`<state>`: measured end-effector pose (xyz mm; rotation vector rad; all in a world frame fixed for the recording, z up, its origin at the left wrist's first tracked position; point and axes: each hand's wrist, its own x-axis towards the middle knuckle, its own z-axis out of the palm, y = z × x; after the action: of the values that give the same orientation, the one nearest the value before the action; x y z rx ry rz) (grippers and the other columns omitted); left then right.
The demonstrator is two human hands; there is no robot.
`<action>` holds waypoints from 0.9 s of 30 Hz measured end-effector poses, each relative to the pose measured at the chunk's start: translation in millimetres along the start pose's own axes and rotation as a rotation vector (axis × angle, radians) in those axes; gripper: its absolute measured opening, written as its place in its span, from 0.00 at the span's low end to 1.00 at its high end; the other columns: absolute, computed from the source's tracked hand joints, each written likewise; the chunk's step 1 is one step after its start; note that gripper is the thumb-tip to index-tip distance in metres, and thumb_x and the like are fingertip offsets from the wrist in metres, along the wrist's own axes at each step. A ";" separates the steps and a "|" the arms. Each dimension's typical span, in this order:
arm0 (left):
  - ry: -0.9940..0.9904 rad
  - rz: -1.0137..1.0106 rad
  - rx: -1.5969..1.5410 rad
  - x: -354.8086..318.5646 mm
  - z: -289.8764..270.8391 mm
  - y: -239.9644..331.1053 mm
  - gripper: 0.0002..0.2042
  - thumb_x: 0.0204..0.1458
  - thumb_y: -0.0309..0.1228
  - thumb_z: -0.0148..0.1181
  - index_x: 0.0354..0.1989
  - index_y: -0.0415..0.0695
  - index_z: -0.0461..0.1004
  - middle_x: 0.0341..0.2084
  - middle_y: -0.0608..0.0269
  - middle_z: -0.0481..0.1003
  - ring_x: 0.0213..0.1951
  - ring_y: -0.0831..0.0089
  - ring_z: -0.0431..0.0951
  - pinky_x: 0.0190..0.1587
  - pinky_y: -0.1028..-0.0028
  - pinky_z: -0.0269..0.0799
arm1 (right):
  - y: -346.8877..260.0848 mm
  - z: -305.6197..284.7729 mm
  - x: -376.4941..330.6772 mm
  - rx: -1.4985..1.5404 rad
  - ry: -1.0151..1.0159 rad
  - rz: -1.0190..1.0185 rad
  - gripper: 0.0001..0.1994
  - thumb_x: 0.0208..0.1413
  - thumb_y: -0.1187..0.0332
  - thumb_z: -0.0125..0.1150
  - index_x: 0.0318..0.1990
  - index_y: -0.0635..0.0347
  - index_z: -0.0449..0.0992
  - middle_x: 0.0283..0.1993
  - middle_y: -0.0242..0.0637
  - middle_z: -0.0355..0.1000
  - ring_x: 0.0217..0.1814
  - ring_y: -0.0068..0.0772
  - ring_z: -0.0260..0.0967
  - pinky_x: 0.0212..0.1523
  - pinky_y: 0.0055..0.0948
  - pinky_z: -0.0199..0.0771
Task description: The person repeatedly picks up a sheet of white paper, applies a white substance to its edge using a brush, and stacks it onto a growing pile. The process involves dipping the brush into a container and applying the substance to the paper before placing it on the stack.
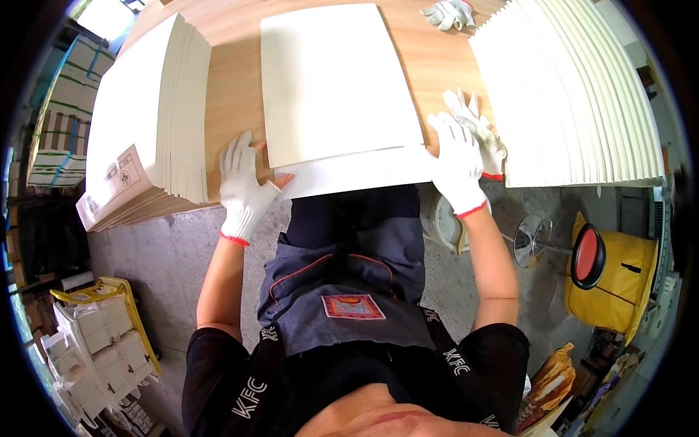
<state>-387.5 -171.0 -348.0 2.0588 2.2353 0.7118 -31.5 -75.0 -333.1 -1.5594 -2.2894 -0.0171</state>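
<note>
A tall cream board [335,80] lies flat on the wooden table in front of me. Along its near edge runs a white strip [357,172], which reaches the table's front edge. My left hand [244,182], in a white knit glove with red cuff trim and bare thumb and index tips, touches the strip's left end with fingers stretched out. At the strip's right end rests my gloved right hand [456,164], open, its fingers pointing away from me. Just beyond that hand lies a loose white glove [477,127], partly covered by it.
On the left stands a stack of white boards [138,102], on the right a larger cream stack [568,95]. Another glove [448,14] lies at the far right of the wooden table [233,80]. A round red-and-black object [588,255] and a yellow bag [615,284] are at right.
</note>
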 end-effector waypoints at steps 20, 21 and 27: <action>-0.173 0.032 0.040 5.4 -11.9 3.7 0.29 0.41 0.47 0.71 0.48 0.39 0.73 0.66 0.45 0.59 0.66 0.44 0.55 0.67 0.54 0.49 | -4.3 14.9 -11.7 0.070 0.112 -0.065 0.31 0.49 0.46 0.67 0.56 0.57 0.75 0.61 0.44 0.69 0.66 0.49 0.61 0.66 0.46 0.59; -0.173 0.032 0.036 5.4 -12.5 4.3 0.29 0.41 0.46 0.71 0.47 0.39 0.73 0.66 0.45 0.59 0.66 0.44 0.55 0.67 0.54 0.49 | -3.5 15.8 -12.0 0.072 0.111 -0.069 0.32 0.49 0.46 0.67 0.56 0.57 0.75 0.61 0.45 0.69 0.65 0.49 0.61 0.66 0.46 0.59; -0.168 0.041 0.016 5.4 -10.8 3.4 0.28 0.42 0.45 0.70 0.48 0.39 0.72 0.66 0.45 0.58 0.66 0.45 0.55 0.67 0.53 0.49 | -2.1 16.9 -12.4 0.073 0.120 -0.080 0.32 0.48 0.46 0.67 0.55 0.58 0.75 0.61 0.45 0.69 0.65 0.48 0.62 0.66 0.45 0.59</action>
<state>-388.5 -169.1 -335.5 2.0910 2.1212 0.5029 -34.4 -83.3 -352.2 -1.3915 -2.2318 -0.0458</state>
